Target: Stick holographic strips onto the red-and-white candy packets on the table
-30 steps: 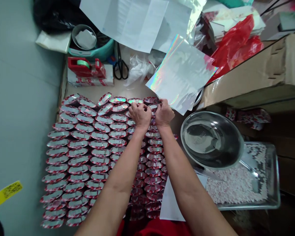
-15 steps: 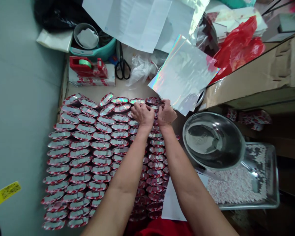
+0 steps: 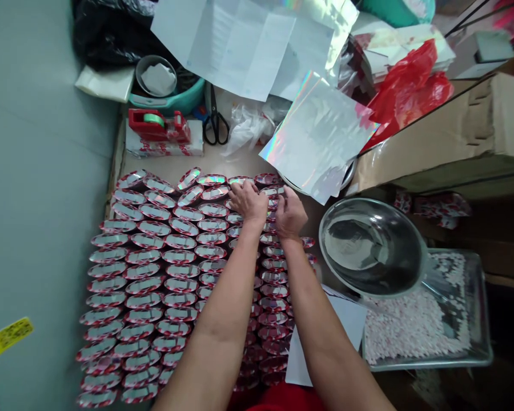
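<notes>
Rows of red-and-white patterned packets [image 3: 182,270] stand close together on the table, their oval tops showing silvery insides. My left hand [image 3: 249,201] rests over the upper rows with its fingers bent and its thumb side at one end of a packet [image 3: 269,192]. At that packet's other end is my right hand [image 3: 291,214], thumb and fingers drawn together on its edge. The fingertips are partly hidden, and my forearms cover some of the packets below.
A steel bowl [image 3: 334,273] leans over a metal tray [image 3: 482,337] of small white pieces at right. Beyond the packets are a red tape dispenser [image 3: 160,127], black scissors [image 3: 216,124], a shiny sheet [image 3: 319,134] and a red plastic bag [image 3: 411,85]. A cardboard box [image 3: 437,137] borders the right.
The view has shifted slightly. My right hand has moved a little down and its fingers have loosened somewhat, while my left hand stays in nearly the same place on the packets.
</notes>
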### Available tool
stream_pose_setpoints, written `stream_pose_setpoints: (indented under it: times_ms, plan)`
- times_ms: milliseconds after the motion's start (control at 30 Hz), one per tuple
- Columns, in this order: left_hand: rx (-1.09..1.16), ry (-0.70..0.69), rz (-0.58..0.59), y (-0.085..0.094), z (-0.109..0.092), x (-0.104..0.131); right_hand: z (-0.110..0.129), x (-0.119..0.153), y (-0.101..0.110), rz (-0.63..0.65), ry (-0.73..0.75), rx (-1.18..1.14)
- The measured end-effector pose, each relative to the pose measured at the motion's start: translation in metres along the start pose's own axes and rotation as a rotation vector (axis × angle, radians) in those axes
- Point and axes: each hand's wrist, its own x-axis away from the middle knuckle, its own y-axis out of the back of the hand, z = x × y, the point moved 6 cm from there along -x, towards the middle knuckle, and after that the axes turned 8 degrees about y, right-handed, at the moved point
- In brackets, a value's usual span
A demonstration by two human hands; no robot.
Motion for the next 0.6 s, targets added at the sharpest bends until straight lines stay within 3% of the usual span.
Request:
stream_pose_setpoints:
  times_ms: [233, 467, 533, 600]
  plan:
    - [0.010, -0.016, 0.016, -0.001, 0.002, -0.002, 0.003, 0.000, 0.005, 0.104, -0.020, 0.271]
    - [-0.033, -0.002, -0.010, 0.000, -0.002, -0.005, 0.005, -0.012, 0.006, 0.294, -0.044, 0.248]
    - [-0.037, 0.017, 0.001, 0.000, -0.005, -0.009, 0.006, -0.014, 0.015, 0.337, 0.004, 0.204]
    - [-0.027, -0.009, 0.014, 0.004, -0.009, -0.012, 0.007, -0.001, 0.037, 0.311, 0.074, 0.162]
